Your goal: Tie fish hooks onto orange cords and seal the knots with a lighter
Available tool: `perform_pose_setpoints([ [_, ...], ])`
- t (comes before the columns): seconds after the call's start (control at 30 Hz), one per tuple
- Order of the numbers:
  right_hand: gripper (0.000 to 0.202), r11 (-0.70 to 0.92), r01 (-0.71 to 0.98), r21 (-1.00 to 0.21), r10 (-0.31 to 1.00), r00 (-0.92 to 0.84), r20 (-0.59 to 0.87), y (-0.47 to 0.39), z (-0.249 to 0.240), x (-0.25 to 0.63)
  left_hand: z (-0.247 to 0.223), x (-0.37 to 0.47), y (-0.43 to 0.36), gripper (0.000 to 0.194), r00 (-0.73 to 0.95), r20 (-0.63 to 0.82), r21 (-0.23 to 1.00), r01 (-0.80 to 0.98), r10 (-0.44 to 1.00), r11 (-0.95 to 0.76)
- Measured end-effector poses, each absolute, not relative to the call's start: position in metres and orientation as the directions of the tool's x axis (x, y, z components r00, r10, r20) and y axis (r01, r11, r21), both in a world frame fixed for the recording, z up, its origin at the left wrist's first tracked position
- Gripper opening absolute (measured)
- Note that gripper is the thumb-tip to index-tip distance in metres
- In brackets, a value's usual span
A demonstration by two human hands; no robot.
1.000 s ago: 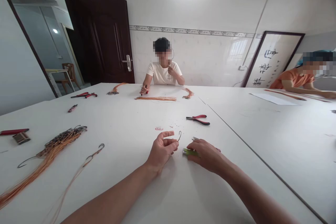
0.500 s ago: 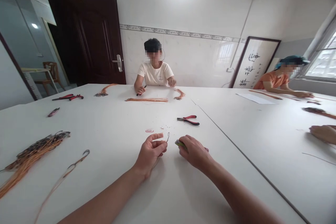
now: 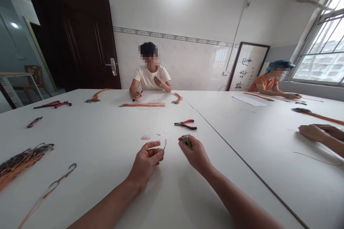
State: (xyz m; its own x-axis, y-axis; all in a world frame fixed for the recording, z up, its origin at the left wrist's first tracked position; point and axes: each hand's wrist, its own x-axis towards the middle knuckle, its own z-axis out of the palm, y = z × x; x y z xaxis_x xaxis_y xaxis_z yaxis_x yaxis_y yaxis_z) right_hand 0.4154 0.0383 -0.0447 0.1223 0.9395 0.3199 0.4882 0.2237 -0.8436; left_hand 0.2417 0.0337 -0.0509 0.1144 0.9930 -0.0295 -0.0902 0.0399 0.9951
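My left hand (image 3: pixel 147 159) pinches a thin dark line with a small loop (image 3: pixel 165 143) standing up above the thumb and forefinger. The line's other end trails below the hand. My right hand (image 3: pixel 194 150) is closed around a green lighter (image 3: pixel 186 141), its metal top facing up, a short way right of the loop and apart from it. To the left lies a rig of two fishing hooks (image 3: pixel 63 177) on orange line. Beyond my hands rest red-and-black pliers (image 3: pixel 186 124) and a small red-printed label (image 3: pixel 145 137).
A bundle of hooks on orange line (image 3: pixel 27 159) lies at the left, with more pliers (image 3: pixel 53 104) and a pink tool (image 3: pixel 34 122) behind. One person (image 3: pixel 151 75) sits opposite, another (image 3: pixel 268 81) at the far right. Another person's hands (image 3: pixel 313 132) rest at the right edge. A seam crosses the table (image 3: pixel 215 193).
My view has swung right. My right hand has turned the lighter upright, so its metal top shows. The person opposite has raised one hand toward the chest.
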Motion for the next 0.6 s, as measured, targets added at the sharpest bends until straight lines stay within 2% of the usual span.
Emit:
perform_pose_setpoints([
  [0.1, 0.021, 0.206, 0.459, -0.864, 0.964, 0.055, 0.259, 0.031, -0.045, 0.406, -0.05, 0.243, 0.032, 0.041, 0.135, -0.003, 0.997, -0.076, 0.991, 0.014],
  [0.33, 0.031, 0.079, 0.256, -0.964, 0.991, -0.123, 0.049, 0.022, -0.048, 0.392, -0.051, 0.245, 0.029, 0.042, 0.219, 0.039, 0.996, -0.087, 0.975, -0.021],
  [0.6, 0.022, 0.108, 0.274, -0.956, 0.99, -0.122, 0.077, 0.024, -0.051, 0.394, -0.049, 0.245, 0.026, 0.04, 0.259, 0.063, 0.998, -0.028, 0.964, -0.058],
])
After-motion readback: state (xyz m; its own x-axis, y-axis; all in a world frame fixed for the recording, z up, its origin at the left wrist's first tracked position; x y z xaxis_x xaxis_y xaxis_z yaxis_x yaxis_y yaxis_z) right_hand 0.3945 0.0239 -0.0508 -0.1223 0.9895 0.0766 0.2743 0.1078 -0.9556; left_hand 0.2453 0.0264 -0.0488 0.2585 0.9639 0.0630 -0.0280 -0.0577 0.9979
